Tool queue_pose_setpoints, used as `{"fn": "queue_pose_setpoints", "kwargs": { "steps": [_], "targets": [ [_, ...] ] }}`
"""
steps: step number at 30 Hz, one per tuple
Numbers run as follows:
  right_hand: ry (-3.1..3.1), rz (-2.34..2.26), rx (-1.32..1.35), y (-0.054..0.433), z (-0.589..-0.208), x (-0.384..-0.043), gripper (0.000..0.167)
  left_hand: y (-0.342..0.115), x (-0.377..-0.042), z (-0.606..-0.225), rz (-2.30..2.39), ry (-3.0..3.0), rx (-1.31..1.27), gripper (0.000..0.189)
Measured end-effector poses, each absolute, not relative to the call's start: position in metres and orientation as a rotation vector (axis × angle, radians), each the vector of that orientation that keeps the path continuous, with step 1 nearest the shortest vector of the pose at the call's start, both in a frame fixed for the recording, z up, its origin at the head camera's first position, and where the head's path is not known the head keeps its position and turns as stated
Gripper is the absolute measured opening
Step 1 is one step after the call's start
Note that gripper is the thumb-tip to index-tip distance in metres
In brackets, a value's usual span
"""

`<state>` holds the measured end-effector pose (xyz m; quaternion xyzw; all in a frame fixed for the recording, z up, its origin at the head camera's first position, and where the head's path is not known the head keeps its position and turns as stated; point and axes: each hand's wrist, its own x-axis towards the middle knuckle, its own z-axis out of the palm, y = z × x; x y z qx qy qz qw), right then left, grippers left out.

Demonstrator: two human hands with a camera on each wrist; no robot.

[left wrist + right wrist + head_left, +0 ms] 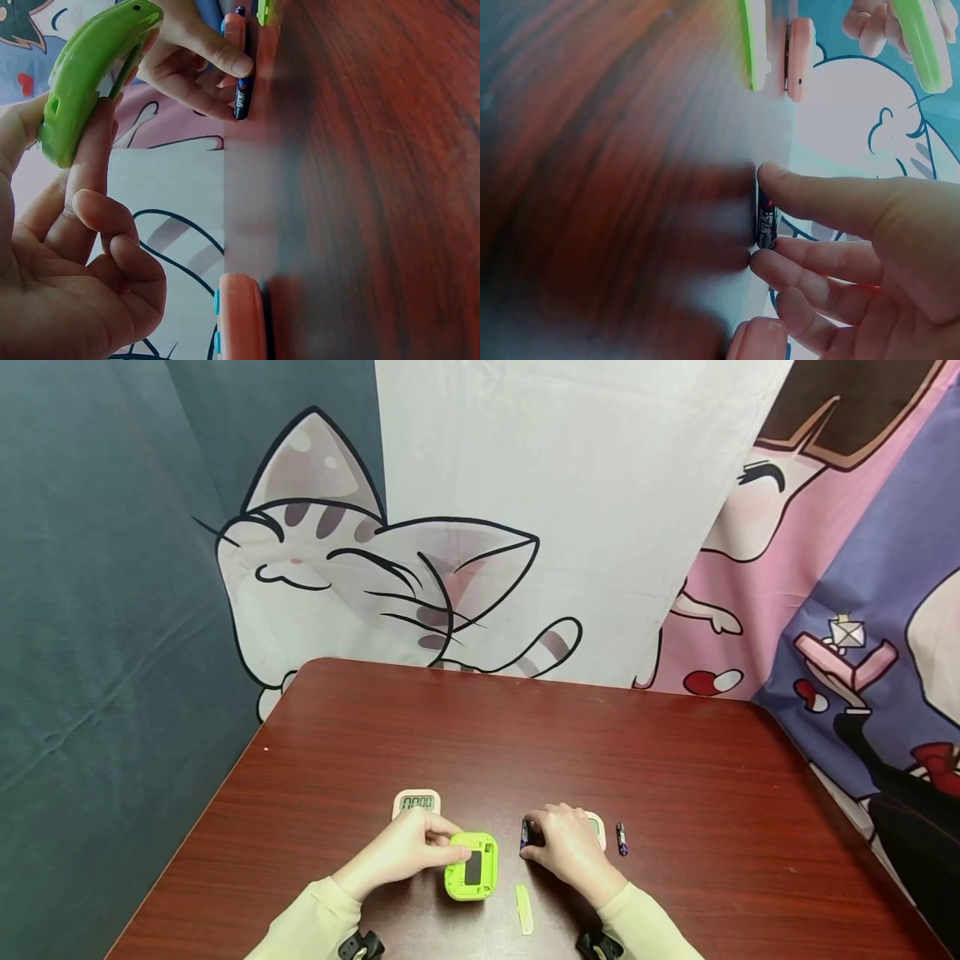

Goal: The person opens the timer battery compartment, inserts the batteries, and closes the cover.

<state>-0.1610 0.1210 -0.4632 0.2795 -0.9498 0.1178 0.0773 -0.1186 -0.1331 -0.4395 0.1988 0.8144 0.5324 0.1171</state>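
My left hand (411,850) grips a lime-green digital timer (487,862) by its side, back up, with the battery compartment uncovered. In the left wrist view the green timer (79,97) is raised off the table between thumb and fingers. My right hand (567,845) pinches a dark battery (525,833) by its ends at the tabletop; the right wrist view shows this battery (766,221) between thumb and fingertip. A slim green battery cover (523,910) lies on the table between the hands. Right of my right hand lies another battery (622,839).
A pale pink timer (417,797) with a digital display lies just beyond my left hand. A second one (597,829) is partly hidden behind my right hand. The reddish-brown table (450,727) ends at a printed cloth backdrop (480,460).
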Motion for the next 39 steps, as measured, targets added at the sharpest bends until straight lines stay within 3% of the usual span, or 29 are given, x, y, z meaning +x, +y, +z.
{"fn": "queue_pose_setpoints", "kwargs": {
  "steps": [6,20,39],
  "targets": [
    [-2.851,0.358,0.834,0.121,-0.463,-0.160,0.036,-0.133,-0.119,-0.440,1.544,2.385,0.582,0.021],
    [-2.803,0.403,0.840,0.122,-0.460,-0.152,0.043,-0.133,-0.120,-0.442,1.542,2.375,0.576,0.021],
    [-2.502,0.553,1.050,0.119,-0.435,-0.129,0.041,-0.134,-0.121,-0.441,1.536,2.469,0.552,0.019]
  ]
}}
